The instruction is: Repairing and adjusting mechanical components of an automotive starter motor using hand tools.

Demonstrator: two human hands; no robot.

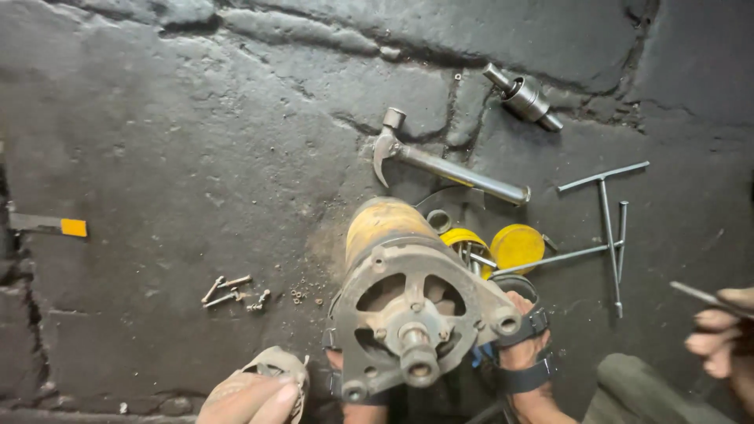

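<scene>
Alternator-like motor housing (408, 290) stands at bottom centre, shaft end up toward the camera, clamped between two sandalled feet (526, 345). It hides most of the near floor. Left hand (255, 396) at the bottom edge, just left of the housing — fingers folded around a tan cloth (275, 365), not touching the housing. Right hand (722, 334) at the right edge, well apart from the housing, fingers curled shut on a thin metal rod (695, 294).

Farther out: loose bolts (232, 292) left of the housing, yellow caps (514, 246) just behind it, T-handle wrenches (609, 228) to the right, claw hammer (440, 161) beyond — metal rotor piece (525, 98) farthest.
</scene>
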